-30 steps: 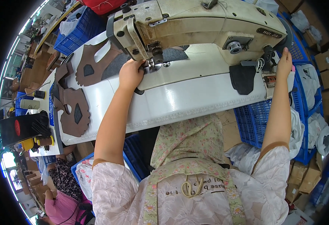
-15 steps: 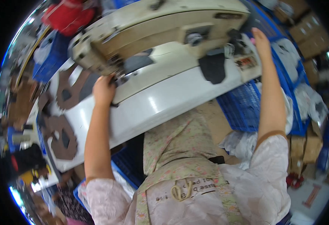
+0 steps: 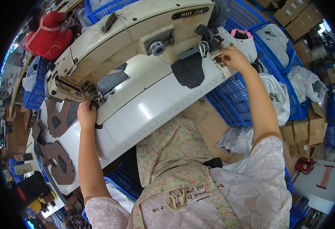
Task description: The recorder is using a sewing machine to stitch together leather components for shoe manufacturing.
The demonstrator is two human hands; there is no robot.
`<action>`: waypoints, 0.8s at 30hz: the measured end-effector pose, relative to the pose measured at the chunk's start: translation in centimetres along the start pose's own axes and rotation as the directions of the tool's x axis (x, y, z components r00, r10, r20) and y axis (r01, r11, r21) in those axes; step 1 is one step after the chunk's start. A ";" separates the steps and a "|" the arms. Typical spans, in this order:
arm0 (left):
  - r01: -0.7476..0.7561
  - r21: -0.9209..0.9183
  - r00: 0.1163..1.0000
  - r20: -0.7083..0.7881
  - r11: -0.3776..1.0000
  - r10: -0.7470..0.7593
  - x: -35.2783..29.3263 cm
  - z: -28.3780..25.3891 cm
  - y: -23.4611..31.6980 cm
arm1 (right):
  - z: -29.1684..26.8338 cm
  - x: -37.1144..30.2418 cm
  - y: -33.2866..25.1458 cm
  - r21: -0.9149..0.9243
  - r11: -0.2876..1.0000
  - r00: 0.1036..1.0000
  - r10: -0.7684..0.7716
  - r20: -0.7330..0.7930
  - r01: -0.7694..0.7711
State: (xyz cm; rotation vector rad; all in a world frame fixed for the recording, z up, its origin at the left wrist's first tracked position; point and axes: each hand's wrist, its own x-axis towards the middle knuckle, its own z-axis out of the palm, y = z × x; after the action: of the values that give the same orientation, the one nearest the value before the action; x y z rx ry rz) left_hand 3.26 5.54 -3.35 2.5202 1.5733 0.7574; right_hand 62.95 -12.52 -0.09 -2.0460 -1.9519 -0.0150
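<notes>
A large cream sewing machine (image 3: 133,32) stands on a white table (image 3: 144,110). Under its needle end, my left hand (image 3: 87,115) is closed, fingers curled at a small dark thing that I cannot make out. Beyond the needle, a dark grey cut piece (image 3: 113,81) lies on the machine bed. At the table's right end, my right hand (image 3: 234,59) has its fingertips pinched together over a small shallow tray (image 3: 221,65). Whatever they hold is hidden. A black cut piece (image 3: 189,71) hangs over the bed's edge, left of that hand.
Brown cut pieces with dark patches (image 3: 60,162) lie at the table's left end. Blue plastic crates (image 3: 232,101) holding white bags stand to the right, with cardboard boxes (image 3: 301,131) beyond. A person in red (image 3: 49,34) is at the far left.
My right hand has come from the table's far right corner to the small tray, its fingers now pinched. My left hand stays by the needle. The whole view has shifted.
</notes>
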 end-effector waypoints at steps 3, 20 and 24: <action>-0.013 0.019 1.000 -0.008 1.000 0.013 -0.4 -0.6 -0.5 | 0.7 0.4 0.0 0.116 0.993 0.999 -0.016 -0.031 0.019; -0.260 -0.036 0.964 0.053 0.965 0.262 1.4 -2.6 -0.7 | -0.6 -1.2 -29.4 0.953 -0.304 0.959 0.265 0.103 -0.018; -0.273 -0.079 0.962 0.011 0.959 0.274 1.9 -0.6 -1.4 | 1.9 0.3 -42.7 1.000 0.011 0.999 -0.053 -0.008 0.009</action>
State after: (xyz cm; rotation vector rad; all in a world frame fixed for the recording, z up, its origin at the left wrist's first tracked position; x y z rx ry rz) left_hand 2.52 7.71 -2.57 2.7109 1.1767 0.7975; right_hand 20.86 -10.88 7.40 -0.8878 -1.1727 1.1194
